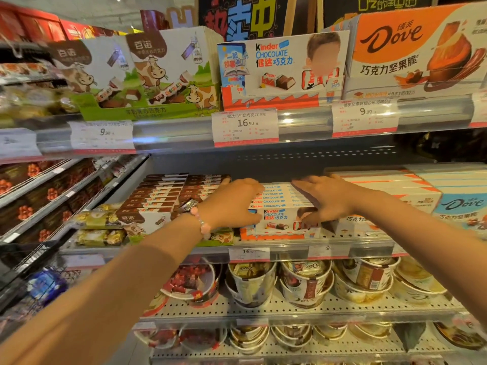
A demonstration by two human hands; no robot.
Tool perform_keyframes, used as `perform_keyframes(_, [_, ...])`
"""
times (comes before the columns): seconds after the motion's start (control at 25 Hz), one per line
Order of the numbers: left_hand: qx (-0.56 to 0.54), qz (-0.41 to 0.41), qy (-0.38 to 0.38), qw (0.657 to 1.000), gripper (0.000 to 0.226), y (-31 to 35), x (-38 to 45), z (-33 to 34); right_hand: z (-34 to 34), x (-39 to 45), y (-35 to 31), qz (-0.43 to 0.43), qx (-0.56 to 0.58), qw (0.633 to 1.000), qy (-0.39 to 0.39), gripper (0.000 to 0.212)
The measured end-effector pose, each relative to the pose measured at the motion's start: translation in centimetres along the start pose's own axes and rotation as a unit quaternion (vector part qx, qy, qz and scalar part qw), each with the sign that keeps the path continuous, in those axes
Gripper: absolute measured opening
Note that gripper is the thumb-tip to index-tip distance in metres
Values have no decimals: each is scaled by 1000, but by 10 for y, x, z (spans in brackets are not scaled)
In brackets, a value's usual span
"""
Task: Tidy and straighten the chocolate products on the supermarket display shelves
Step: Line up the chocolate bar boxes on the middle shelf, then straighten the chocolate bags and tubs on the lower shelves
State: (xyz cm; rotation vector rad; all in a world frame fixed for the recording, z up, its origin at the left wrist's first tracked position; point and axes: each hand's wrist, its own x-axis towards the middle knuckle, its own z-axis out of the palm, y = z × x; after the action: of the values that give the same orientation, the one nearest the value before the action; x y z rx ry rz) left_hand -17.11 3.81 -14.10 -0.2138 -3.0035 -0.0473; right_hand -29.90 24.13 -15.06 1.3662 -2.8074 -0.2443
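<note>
Two hands: the left hand (234, 204) and right hand (326, 200) flanked the Kinder stack (279, 206), one at its nine o'clock side, one at three o'clock.
Grip: fingers curled round the stack's ends, thumbs on the front box.
Stack place: middle shelf (342, 241), between the brown cow-print boxes (158, 201) at nine o'clock and the Dove boxes (421, 191) at three.
Step, as judged: squaring the stack.
Doing it well: squeeze evenly from both ends, keep front faces flush with the shelf lip, avoid nudging neighbours.
</note>
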Motion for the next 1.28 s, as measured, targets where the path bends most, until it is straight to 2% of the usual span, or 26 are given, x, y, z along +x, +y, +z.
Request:
perform_keyframes(0.08, [-44, -6, 78, 996, 51, 5, -17, -4, 0, -11, -9, -9, 20, 999, 33, 94])
perform_keyframes(0.16, [-102, -20, 143, 984, 46, 13, -39, -10, 1, -27, -25, -38, 76, 990, 109, 87])
perform_keyframes(0.24, [-127, -36, 189, 973, 37, 19, -65, -11, 8, -43, -48, -77, 131, 967, 205, 72])
perform_keyframes(0.32, [-166, -74, 229, 956, 27, 22, -97, -7, 17, -57, -76, -116, 179, 943, 256, 55])
perform_keyframes(0.44, [-234, -127, 236, 935, 19, 19, -150, 6, 35, -74, -117, -128, 276, 923, 237, 39])
perform_keyframes(0.56, [-261, -202, 226, 917, 10, 1, -197, 30, 58, -78, -154, -145, 325, 915, 190, 25])
perform_keyframes(0.64, [-267, -256, 194, 908, 4, -22, -221, 48, 75, -70, -181, -142, 363, 909, 148, 20])
perform_keyframes(0.68, [-264, -278, 172, 907, 9, -35, -229, 59, 85, -63, -195, -134, 386, 904, 128, 18])
perform_keyframes(0.76, [-256, -306, 135, 907, 19, -65, -242, 82, 105, -43, -226, -102, 429, 893, 84, 13])
perform_keyframes(0.84, [-263, -321, 108, 903, 16, -98, -253, 106, 124, -17, -256, -20, 478, 878, 35, 18])
perform_keyframes(0.92, [-291, -373, 105, 875, 13, -131, -263, 131, 142, 7, -278, 93, 520, 848, -29, 32])
perform_keyframes(0.96, [-324, -412, 118, 843, 14, -150, -268, 143, 150, 18, -289, 133, 541, 829, -47, 35])
perform_keyframes(1.04, [-392, -484, 163, 765, 26, -183, -274, 166, 166, 34, -306, 191, 595, 780, -14, 22])
perform_keyframes(1.08, [-403, -503, 178, 744, 38, -197, -274, 176, 172, 40, -311, 227, 627, 745, 20, 13])
perform_keyframes(1.16, [-383, -521, 183, 741, 66, -216, -273, 193, 187, 48, -316, 283, 674, 680, 56, 35])
perform_keyframes(1.2, [-371, -524, 186, 744, 71, -223, -272, 201, 192, 50, -318, 293, 684, 665, 66, 49])
perform_keyframes(1.28, [-374, -513, 204, 745, 52, -237, -267, 211, 202, 59, -319, 293, 691, 656, 76, 45])
